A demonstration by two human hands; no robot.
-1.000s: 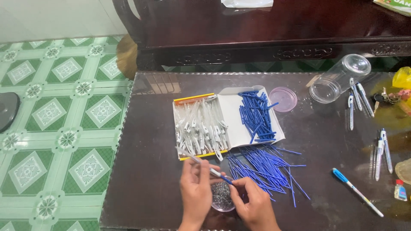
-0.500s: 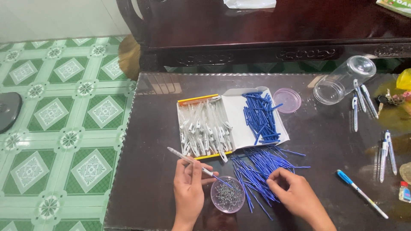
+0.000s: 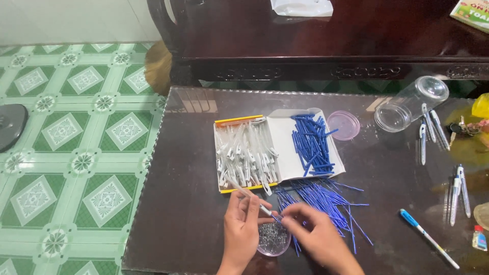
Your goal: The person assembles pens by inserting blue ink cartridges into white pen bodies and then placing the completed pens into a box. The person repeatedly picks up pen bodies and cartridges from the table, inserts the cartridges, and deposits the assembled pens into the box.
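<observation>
Head view: slim clear pen barrel (image 3: 243,192), tilted.

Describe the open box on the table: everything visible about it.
The open box looks like thin white cardboard with a yellow-orange edge, folded flat open into two shallow halves on the dark glossy table. The left half holds a heap of clear pen barrels; the right half holds blue ink refills, some poking over its rim. More loose refills lie just below it. Neither hand touches it.
</observation>
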